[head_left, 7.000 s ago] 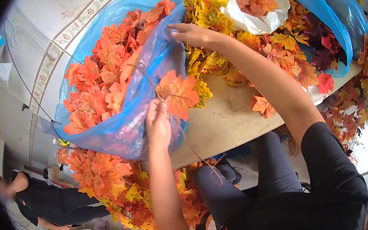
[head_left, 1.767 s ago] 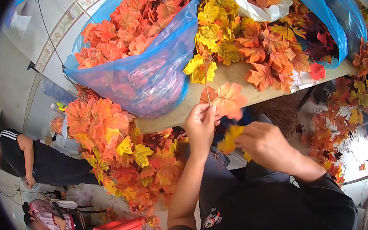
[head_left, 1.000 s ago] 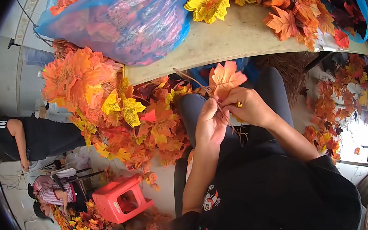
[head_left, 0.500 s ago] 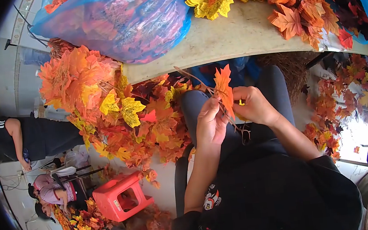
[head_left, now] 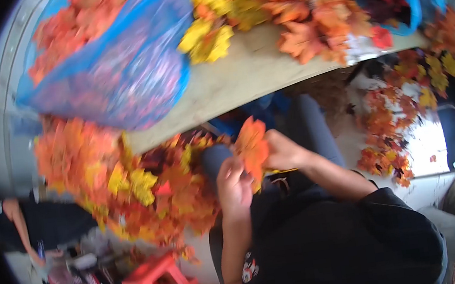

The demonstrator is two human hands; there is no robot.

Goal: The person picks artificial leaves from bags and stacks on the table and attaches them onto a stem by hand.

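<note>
Both hands, left hand (head_left: pixel 234 183) and right hand (head_left: pixel 280 151), still pinched the orange leaf (head_left: pixel 251 146), now lowered toward the lap as the view swung blurrily.

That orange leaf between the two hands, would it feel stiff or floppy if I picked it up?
Probably floppy and very light: the orange leaf looks thin, like fabric or plastic. It likely bends easily, pinched between the left hand and right hand. The frame is blurred, so its stem cannot be judged.
</note>
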